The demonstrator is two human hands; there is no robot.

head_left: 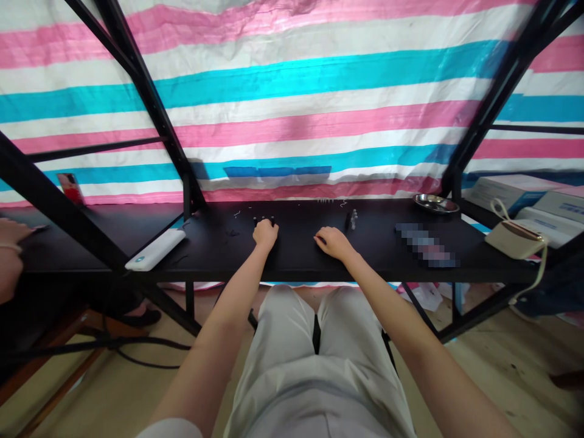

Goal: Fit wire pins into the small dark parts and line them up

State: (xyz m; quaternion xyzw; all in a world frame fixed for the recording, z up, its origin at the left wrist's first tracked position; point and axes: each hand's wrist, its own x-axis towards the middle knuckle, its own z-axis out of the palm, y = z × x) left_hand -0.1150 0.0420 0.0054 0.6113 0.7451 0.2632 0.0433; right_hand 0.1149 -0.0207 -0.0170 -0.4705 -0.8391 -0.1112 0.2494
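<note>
My left hand (265, 233) is on the black table, fingers curled and closed. Several small dark cylindrical pieces (263, 218) with lighter tops stand right at its fingertips; whatever it pinches is hidden. My right hand (334, 243) rests on the tabletop to the right, its fingers bent and drawn together, with nothing visible in them. Just beyond it are a small black piece (348, 221) and a clump of small silvery pieces (354, 219). A row of tiny pale pieces (325, 201) lies along the table's back edge.
A long white device (156, 250) lies left on the black table (219, 258). At right are a round metal dish (436, 204), a blurred item (426, 245), a beige bag (515, 239) and boxes (511, 193). Black frame posts (159, 115) rise beside; another person's hand (13, 231) shows far left.
</note>
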